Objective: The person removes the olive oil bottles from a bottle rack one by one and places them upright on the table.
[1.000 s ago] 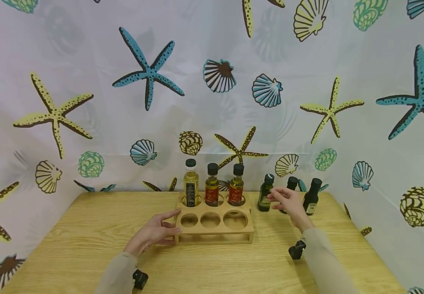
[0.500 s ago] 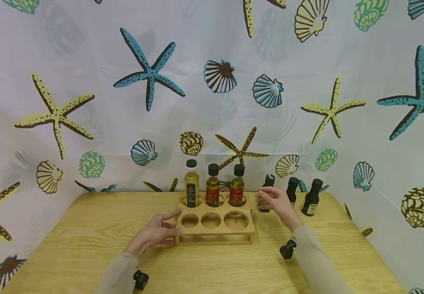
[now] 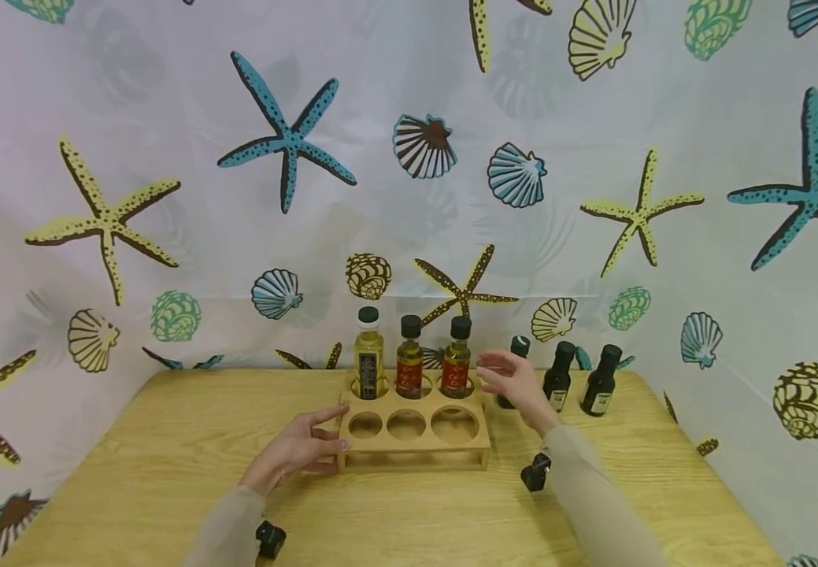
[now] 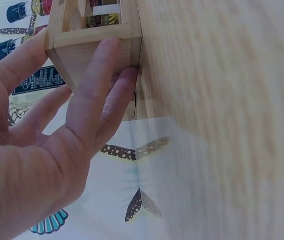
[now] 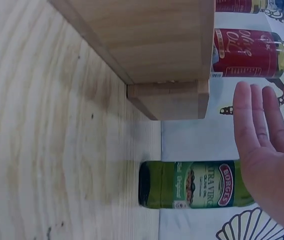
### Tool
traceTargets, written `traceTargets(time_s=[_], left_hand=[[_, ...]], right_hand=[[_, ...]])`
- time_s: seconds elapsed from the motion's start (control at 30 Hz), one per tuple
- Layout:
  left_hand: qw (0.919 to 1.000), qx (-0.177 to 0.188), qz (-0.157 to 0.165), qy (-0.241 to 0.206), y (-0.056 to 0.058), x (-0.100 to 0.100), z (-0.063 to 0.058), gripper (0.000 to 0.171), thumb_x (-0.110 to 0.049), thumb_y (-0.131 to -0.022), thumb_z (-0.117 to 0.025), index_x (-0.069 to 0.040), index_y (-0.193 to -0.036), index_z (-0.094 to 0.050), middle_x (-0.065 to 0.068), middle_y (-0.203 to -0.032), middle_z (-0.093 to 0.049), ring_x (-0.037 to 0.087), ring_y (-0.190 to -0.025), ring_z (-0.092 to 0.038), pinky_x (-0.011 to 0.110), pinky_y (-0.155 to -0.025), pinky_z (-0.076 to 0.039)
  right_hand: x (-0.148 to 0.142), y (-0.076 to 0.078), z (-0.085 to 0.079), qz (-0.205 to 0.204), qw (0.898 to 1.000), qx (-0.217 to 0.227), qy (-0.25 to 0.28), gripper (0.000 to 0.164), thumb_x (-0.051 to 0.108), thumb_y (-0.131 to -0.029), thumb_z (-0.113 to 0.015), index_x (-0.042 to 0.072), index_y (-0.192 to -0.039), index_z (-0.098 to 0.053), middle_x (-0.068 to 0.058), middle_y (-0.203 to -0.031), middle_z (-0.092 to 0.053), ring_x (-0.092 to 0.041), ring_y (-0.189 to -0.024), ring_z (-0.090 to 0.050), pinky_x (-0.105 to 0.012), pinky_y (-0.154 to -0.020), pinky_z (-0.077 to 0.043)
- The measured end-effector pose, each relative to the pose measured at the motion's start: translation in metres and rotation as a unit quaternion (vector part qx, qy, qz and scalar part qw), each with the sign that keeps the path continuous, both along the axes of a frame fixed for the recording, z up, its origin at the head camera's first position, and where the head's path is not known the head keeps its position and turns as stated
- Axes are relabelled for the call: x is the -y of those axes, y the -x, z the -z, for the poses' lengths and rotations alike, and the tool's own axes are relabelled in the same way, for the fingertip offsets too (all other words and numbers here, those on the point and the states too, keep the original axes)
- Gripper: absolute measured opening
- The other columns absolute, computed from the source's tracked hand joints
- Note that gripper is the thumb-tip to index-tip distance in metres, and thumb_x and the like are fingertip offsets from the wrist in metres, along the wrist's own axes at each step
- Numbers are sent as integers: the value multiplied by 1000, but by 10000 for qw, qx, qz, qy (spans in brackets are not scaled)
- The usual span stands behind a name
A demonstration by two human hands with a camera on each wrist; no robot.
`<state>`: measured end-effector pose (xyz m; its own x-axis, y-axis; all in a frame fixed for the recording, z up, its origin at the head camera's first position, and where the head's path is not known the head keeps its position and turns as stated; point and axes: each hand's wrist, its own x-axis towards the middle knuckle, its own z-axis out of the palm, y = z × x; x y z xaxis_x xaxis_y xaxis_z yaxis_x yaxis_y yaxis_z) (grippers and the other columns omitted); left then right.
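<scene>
A two-tier wooden bottle rack (image 3: 412, 450) stands mid-table. Its back row holds a taller bottle of yellow oil (image 3: 368, 354) and two red-labelled olive oil bottles (image 3: 409, 375). My left hand (image 3: 294, 450) rests its extended fingers against the rack's left end, as the left wrist view also shows (image 4: 66, 120). Holding nothing, my right hand (image 3: 515, 384) hovers with loose fingers just right of the nearer red-labelled olive oil bottle (image 3: 454, 376). Whether a fingertip touches that bottle I cannot tell. Behind this hand, a green olive oil bottle (image 5: 202, 184) is partly hidden in the head view.
Two dark bottles with black caps (image 3: 598, 387) stand on the table right of the green one. Three round holes (image 3: 406, 425) in the rack's front row hold no bottles. A shell-and-starfish curtain (image 3: 409, 220) hangs behind the wooden table (image 3: 189, 441).
My right hand has moved left, from beside the dark bottles, past the front of the green bottle, to the rack's right end. The left hand and rack have stayed put.
</scene>
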<state>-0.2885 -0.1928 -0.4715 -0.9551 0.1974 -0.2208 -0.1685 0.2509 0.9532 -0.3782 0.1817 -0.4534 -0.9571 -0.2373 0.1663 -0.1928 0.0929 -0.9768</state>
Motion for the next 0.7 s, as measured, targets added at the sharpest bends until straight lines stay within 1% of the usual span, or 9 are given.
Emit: traceTargets(time_s=[0.07,0.13,0.17,0.3,0.4,0.47,0.57,0.7], left_hand=[[10000,2,-4,19,-1,0,-1,72,-12,-88,-75,-17,-151,-41,31,-135,-49,26,-104,-65,45,-80,-60],[10000,5,1,23,-1,0,-2,72,-12,-87,-75,-17,-151,-41,30,-134,-50,26,-103,-66,46,-80,-60],[10000,0,0,27,-1,0,-1,72,-12,-87,-75,-17,-151,-41,30,-134,-50,26,-103,-66,46,-79,-60],[10000,-4,25,44,-1,1,1,72,-14,-87,-75,-17,-151,-41,30,-135,-49,26,-104,-65,46,-79,-60],[10000,-11,49,52,-2,2,1,73,-14,-87,-75,-18,-151,-41,31,-136,-48,27,-106,-65,45,-79,-60],[10000,-27,76,43,-1,3,2,73,-15,-87,-76,-17,-151,-41,31,-136,-47,27,-106,-65,45,-80,-60],[9999,-60,157,30,0,3,1,74,-15,-87,-75,-16,-152,-39,33,-136,-46,27,-105,-65,45,-80,-60],[9999,-66,142,42,0,2,1,74,-15,-87,-75,-16,-152,-40,33,-136,-46,26,-104,-65,45,-80,-60]], right_hand=[[4,3,1,-46,9999,-117,-64,49,18,-95,-67,6,-139,-52,-23,-138,-54,-35,-123,-57,-46,-96,-55],[8,6,1,-85,9998,-175,-87,53,18,-94,-68,8,-143,-49,-20,-141,-53,-34,-127,-54,-45,-99,-53],[11,6,-3,-123,9997,-184,-98,55,17,-94,-68,9,-144,-47,-19,-142,-52,-35,-129,-52,-46,-101,-51],[21,8,-4,-20,9994,-252,-216,59,15,-92,-70,15,-147,-46,-15,-146,-49,-33,-134,-47,-49,-108,-44],[28,11,-2,102,9991,-256,-325,62,14,-91,-71,16,-147,-45,-14,-148,-47,-33,-136,-45,-49,-109,-43],[31,12,-3,106,9990,-201,-380,65,14,-91,-72,14,-149,-42,-15,-150,-44,-34,-138,-42,-48,-110,-42],[34,11,-7,125,9978,-161,-623,68,16,-91,-72,12,-151,-39,-17,-153,-40,-35,-140,-39,-50,-110,-41],[35,12,-11,201,9945,-125,-1021,70,22,-91,-73,13,-151,-38,-15,-154,-39,-35,-141,-38,-52,-110,-41]])
